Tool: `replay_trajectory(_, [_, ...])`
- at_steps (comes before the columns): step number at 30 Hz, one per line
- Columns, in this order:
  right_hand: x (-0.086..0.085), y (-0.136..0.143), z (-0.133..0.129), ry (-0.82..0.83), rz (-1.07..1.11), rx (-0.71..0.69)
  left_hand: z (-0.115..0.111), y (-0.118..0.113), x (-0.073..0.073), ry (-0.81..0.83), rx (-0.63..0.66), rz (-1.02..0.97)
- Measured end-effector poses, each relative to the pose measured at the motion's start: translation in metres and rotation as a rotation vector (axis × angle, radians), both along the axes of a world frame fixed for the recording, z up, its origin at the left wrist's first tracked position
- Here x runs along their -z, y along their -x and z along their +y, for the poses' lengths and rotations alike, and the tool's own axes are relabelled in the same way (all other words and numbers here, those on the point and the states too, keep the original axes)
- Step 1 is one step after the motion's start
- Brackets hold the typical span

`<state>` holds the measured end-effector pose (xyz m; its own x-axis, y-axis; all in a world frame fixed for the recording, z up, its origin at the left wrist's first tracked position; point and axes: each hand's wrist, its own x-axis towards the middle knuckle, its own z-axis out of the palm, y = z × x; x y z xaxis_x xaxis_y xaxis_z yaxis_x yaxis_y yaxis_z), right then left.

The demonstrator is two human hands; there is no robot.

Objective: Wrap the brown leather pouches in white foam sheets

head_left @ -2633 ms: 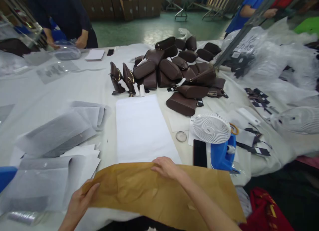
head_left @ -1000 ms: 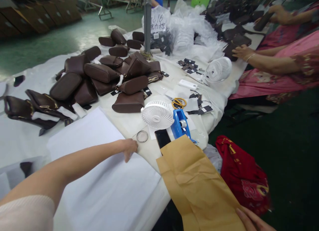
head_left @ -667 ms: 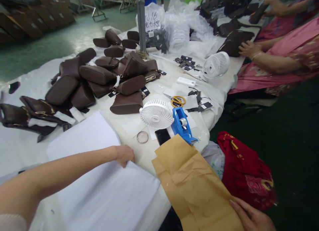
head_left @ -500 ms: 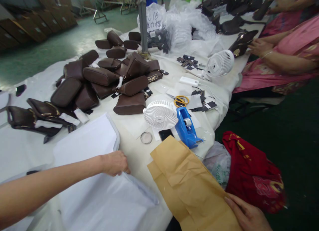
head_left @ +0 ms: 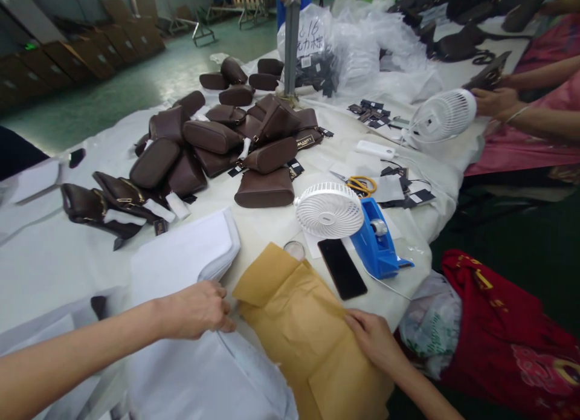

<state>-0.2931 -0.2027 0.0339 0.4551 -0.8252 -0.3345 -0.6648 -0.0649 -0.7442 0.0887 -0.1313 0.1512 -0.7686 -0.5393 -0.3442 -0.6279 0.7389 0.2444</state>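
My left hand (head_left: 199, 309) is closed on the edge of a stack of white paper sheets (head_left: 181, 257), lifting part of it into a fold. My right hand (head_left: 372, 335) pinches the right edge of a creased brown paper (head_left: 312, 323), thumb on top and the other fingers partly hidden. The brown paper lies right beside the white stack and overlaps a clear round ring (head_left: 294, 249). A black phone (head_left: 342, 269) rests just beyond my right hand.
Brown bags (head_left: 265, 187) are piled beyond the paper, near a metal post (head_left: 291, 45). A white fan (head_left: 329, 210), blue tape dispenser (head_left: 377, 242) and yellow-handled scissors (head_left: 361, 185) stand ahead. Red cloth (head_left: 498, 329) hangs at right. Another person's hands (head_left: 496, 101) hold a dark bag.
The brown paper and my right hand have moved left, towards the white stack, uncovering the phone. My left hand still grips the white paper. The view has shifted left.
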Motion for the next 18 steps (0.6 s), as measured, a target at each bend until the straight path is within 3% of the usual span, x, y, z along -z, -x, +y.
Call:
replay_trajectory(7, [0.012, -0.069, 0.007, 0.037, 0.022, -0.078, 0.008, -0.015, -0.020, -0.069, -0.083, 0.011])
replay_trajectory(13, [0.031, -0.114, 0.022, 0.068, 0.141, -0.123, 0.015, -0.021, -0.024, -0.076, -0.109, -0.022])
replay_trajectory(15, [0.034, -0.122, 0.025, 0.180, 0.237, -0.135, 0.018, -0.022, -0.023, -0.075, -0.111, -0.050])
replay_trajectory(18, [0.032, -0.125, 0.029, 0.514, 0.293, -0.127, 0.020, -0.021, -0.021, -0.065, -0.135, -0.068])
